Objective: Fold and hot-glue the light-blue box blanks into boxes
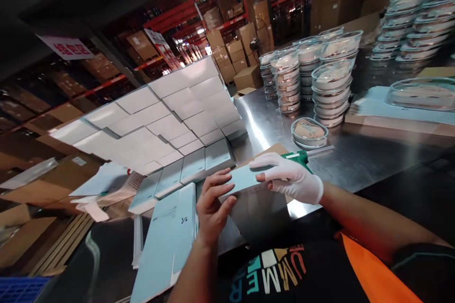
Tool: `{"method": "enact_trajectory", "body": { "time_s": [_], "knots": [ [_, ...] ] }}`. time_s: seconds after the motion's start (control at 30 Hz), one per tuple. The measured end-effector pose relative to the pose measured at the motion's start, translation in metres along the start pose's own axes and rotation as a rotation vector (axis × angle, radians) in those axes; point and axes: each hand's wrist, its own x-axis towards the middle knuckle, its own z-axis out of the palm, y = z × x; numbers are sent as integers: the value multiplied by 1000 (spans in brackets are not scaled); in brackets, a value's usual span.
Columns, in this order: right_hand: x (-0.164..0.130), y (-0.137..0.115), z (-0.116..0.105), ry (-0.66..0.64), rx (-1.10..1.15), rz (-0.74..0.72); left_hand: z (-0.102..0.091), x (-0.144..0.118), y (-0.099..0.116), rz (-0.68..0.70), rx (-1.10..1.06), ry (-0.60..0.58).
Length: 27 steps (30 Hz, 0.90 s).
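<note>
Both hands are holding a flat pale-blue carton blank (245, 177) between them, just above the near edge of the steel table (355, 156). The left hand (211, 206), bare, is pinching the blank's near end, thumb lying along its lower edge and fingers curling over the top. The right hand (289, 177), wearing a white glove, is pressing down on the far end of the same blank, fingers flat and together across it, thumb tucked under the edge.

Directly below the left grip, a stack of flat pale-blue blanks (165, 241) is lying on the table, reaching toward the person. Just behind the right grip, a green-handled tool (297, 156) is resting on a brown cardboard sheet (270, 150), partly hidden by the gloved fingers.

Beyond the left grip, a broad heap of folded white boxes (159, 118) is rising in rows. Farther out from the right grip, a single clear lidded dish (309, 132) is sitting alone on the table, and behind it stacks of clear lidded dishes (316, 75) are standing close together. Well past those, brown cartons on red shelving (231, 52) are filling the background.
</note>
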Motion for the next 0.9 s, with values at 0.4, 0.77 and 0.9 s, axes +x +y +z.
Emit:
{"method": "enact_trajectory", "body": {
  "time_s": [0.4, 0.77, 0.9],
  "knots": [
    [-15, 93, -89, 101, -731, 619, -55, 27, 12, -389, 251, 335],
    [-34, 112, -147, 490, -852, 852, -20, -53, -57, -980, -308, 445],
    [-1, 36, -141, 569, -707, 658, 3, -76, -64, -930, -126, 310]
  ]
}}
